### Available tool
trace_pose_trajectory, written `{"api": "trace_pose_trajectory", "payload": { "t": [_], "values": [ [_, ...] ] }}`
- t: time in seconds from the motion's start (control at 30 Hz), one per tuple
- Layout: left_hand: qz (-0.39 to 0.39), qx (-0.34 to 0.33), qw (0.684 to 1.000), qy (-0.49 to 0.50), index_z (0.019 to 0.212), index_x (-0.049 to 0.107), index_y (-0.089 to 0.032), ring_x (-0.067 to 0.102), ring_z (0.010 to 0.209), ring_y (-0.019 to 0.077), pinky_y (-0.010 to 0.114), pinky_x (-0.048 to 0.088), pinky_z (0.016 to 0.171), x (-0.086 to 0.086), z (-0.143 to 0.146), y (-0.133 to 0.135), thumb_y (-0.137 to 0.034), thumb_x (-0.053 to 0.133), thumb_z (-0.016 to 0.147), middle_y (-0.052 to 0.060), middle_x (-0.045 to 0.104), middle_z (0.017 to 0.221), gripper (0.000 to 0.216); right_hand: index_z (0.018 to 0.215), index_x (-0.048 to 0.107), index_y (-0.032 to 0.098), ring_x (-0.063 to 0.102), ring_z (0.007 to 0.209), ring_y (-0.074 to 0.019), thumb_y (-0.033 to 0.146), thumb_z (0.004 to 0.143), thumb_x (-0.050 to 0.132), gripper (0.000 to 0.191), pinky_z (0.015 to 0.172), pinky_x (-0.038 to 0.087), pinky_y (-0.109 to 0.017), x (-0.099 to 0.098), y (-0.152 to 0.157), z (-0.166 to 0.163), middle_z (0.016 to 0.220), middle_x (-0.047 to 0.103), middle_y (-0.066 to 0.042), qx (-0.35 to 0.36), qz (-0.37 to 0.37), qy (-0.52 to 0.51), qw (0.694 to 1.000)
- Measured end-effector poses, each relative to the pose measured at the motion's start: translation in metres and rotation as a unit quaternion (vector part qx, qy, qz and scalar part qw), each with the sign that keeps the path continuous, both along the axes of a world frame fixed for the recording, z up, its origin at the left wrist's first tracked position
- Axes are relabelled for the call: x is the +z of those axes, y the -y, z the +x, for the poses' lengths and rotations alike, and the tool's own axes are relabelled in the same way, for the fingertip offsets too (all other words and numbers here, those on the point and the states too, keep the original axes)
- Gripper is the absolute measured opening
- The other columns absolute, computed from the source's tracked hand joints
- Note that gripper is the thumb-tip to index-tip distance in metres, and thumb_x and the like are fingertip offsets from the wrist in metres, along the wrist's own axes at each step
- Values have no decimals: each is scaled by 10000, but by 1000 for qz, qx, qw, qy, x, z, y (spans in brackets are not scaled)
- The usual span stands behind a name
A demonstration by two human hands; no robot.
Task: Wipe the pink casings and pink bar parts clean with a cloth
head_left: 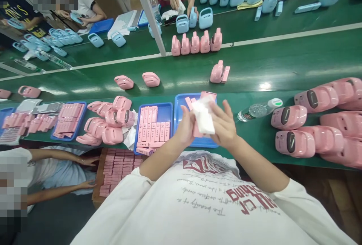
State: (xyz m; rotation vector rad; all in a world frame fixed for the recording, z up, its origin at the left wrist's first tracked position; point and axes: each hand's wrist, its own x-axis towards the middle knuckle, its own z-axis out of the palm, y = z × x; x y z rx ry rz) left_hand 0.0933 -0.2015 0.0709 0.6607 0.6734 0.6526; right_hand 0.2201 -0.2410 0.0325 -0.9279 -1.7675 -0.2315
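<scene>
My left hand and my right hand meet over a blue tray at the table's near edge. Between them is a small pink flat part and a white cloth. The left hand grips the pink part from the left. The right hand presses the cloth against it, fingers partly spread. More pink flat parts lie at the tray's far side.
A second blue tray with rows of pink parts sits to the left. Pink handheld housings pile at right, others at left. A water bottle lies by the tray. A green conveyor carries pink units. Other people work left and opposite.
</scene>
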Motion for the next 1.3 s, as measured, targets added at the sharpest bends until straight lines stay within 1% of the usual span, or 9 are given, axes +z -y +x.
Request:
{"api": "trace_pose_trajectory", "payload": {
  "t": [0.1,0.27,0.5,0.67,0.87,1.0,1.07,1.2,1.3],
  "values": [
    [24,-17,999,-14,1069,595,-142,526,482,146,248,378,401,-3,3,4,-859,308,701,15,548,560,856,940,646,229,390,1340,-260,245,907,433,216,1121,282,-571,10,-9,1,1135,673,-70,-79,-30,-16,996],
    [-14,-10,999,40,986,581,-162,506,459,125,234,361,377,0,0,-1,-863,450,625,13,560,585,799,913,646,234,643,1064,-212,257,918,410,237,940,516,-417,4,-3,-5,956,710,-33,50,32,1,998],
    [-22,-43,997,60,804,543,-152,487,444,73,179,350,363,1,-8,-2,-595,691,679,-17,549,638,484,881,654,177,606,659,-152,420,890,497,290,602,500,-287,13,-13,35,726,641,-19,-226,-157,-325,905],
    [-38,26,999,3,882,605,-119,578,576,104,202,432,488,-5,0,1,-529,617,789,32,613,723,421,901,671,169,644,700,-162,354,915,467,276,644,523,-281,25,-24,23,761,675,-40,-143,-151,-242,948],
    [-95,105,989,-33,758,592,-123,535,503,101,221,426,517,-3,5,-4,-399,481,913,2,567,560,335,1067,637,186,480,1281,-239,174,916,394,286,1042,435,-439,5,-17,-7,1192,646,-104,30,-72,-43,996],
    [-189,45,979,-54,782,614,-54,588,586,119,229,466,590,1,1,-12,-455,401,937,67,609,630,480,1041,637,198,577,1175,-199,168,920,391,276,987,491,-374,-8,3,-8,1042,710,-71,120,-34,-3,992],
    [-164,11,986,-40,852,620,-59,554,521,110,227,446,522,0,-1,-12,-545,414,903,50,591,611,531,1024,642,202,665,1009,-186,229,933,389,271,861,549,-316,-9,12,-2,974,721,-71,53,-63,-67,994],
    [-67,-29,997,11,956,587,-137,461,426,70,184,324,377,-4,-7,-8,-586,556,801,-17,540,606,477,873,656,187,662,711,-167,381,895,493,254,654,537,-283,-2,5,21,776,694,-47,-179,-185,-316,913],
    [-11,-55,998,11,981,564,-158,483,448,65,176,340,378,-3,-10,-3,-535,664,730,-22,557,660,464,824,633,182,629,647,-155,440,833,574,266,601,519,-282,8,-14,40,710,661,-17,-125,-265,-484,825]
  ]
}}
